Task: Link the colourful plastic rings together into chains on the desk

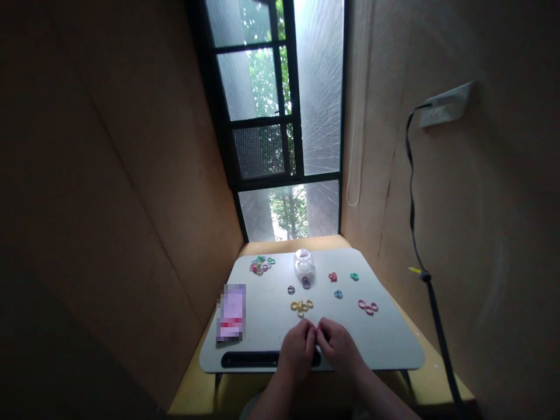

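Observation:
My left hand (298,347) and my right hand (336,343) meet above the front of the white lap table, fingertips pinched together and nearly touching. Whatever lies between the fingertips is too small to make out. Just beyond them is a cluster of small yellow rings (301,306), like hair ties. Farther back lie dark rings (291,290), red rings (333,277), blue rings (338,294) and green rings (354,276). Pink rings (368,307) are to the right. A mixed pile of coloured rings (261,266) sits at the back left.
A clear plastic jar (304,266) stands at the back of the white table (262,326). On the left lies a blurred purple packet (231,312). The black slot (249,359) runs along the front edge. A black cable (437,326) hangs at right.

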Motion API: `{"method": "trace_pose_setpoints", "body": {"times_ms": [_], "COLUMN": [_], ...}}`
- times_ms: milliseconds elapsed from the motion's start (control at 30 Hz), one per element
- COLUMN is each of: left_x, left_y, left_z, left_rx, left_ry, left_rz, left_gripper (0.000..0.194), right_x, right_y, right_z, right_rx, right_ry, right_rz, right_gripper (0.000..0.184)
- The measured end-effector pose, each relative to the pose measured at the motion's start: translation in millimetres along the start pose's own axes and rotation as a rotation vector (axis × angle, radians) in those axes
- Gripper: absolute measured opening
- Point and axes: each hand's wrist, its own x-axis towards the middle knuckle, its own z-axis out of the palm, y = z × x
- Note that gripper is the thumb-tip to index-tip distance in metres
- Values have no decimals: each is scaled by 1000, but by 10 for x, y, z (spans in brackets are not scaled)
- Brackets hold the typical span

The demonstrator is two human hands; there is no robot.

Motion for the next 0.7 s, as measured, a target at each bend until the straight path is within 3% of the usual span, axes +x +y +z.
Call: {"method": "trace_pose_setpoints", "body": {"times_ms": [700], "left_x": [-14], "left_y": [-11], "left_z": [19], "left_rx": [29], "left_ry": [7], "left_rz": [3], "left_gripper": [27], "right_x": [-27], "right_y": [-50], "right_z": [-21], "right_rx": [5], "right_ry": [0], "right_rz": [9], "right_gripper": [26]}}
